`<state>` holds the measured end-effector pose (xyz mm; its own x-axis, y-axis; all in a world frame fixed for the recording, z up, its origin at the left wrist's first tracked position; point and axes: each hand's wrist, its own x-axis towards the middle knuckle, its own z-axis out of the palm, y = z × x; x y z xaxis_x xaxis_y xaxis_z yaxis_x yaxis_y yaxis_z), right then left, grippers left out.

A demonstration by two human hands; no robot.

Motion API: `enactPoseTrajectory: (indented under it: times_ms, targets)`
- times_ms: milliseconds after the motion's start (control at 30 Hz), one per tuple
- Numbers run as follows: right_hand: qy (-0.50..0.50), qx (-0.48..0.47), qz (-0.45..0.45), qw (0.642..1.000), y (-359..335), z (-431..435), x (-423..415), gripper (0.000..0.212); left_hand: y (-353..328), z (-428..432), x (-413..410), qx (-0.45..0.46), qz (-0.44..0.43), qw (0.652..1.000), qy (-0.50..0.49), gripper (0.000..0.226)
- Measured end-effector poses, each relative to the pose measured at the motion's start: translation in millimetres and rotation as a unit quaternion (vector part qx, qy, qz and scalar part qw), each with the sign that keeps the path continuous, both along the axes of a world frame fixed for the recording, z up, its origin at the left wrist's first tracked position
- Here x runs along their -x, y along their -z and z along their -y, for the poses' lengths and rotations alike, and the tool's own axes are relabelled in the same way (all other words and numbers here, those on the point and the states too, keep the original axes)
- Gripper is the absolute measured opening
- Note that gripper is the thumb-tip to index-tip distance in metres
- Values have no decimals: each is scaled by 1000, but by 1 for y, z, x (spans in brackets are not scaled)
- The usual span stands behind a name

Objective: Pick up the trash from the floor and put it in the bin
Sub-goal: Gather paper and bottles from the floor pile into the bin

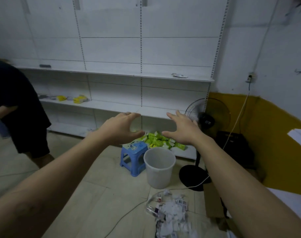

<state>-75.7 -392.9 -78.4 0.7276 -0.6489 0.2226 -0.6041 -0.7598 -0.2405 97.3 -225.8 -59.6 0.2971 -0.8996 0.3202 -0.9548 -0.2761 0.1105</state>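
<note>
A pile of trash (170, 213), torn white paper scraps and clear plastic, lies on the tiled floor at the lower middle. Just beyond it stands a pale grey bin (159, 169), upright and with nothing visible inside. Both my arms stretch forward at chest height, well above the bin and the trash. My left hand (122, 127) has its fingers loosely spread and bent, holding nothing. My right hand (180, 128) is spread flat with straight fingers, also holding nothing.
A blue plastic stool (133, 156) stands left of the bin. Green and yellow cartons (159, 140) lie heaped on the lowest shelf behind. A black standing fan (206, 121) and its cable are to the right. Another person in black (17, 109) stands at the left.
</note>
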Motion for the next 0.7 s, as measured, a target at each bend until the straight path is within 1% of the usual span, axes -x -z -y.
enactPoseTrajectory:
  times_ms: [133, 267, 367, 533, 633, 700]
  targets:
    - [-5, -23, -11, 1000, 15, 29, -33, 87, 21, 31, -34, -6, -19, 1000, -6, 78]
    - [-7, -17, -26, 999, 23, 55, -82, 88, 38, 59, -85, -7, -40, 999, -9, 79]
    - [-4, 1, -38, 999, 20, 74, -131, 87, 41, 79, -134, 12, -52, 999, 3, 79]
    - [6, -13, -39, 999, 24, 100, -212, 85, 44, 112, -215, 23, -75, 997, 24, 78]
    - [17, -16, -42, 999, 34, 121, -244, 84, 51, 140, -249, 20, -74, 996, 42, 77]
    - [23, -35, -42, 998, 41, 136, -256, 84, 57, 163, -263, 12, -78, 995, 56, 76]
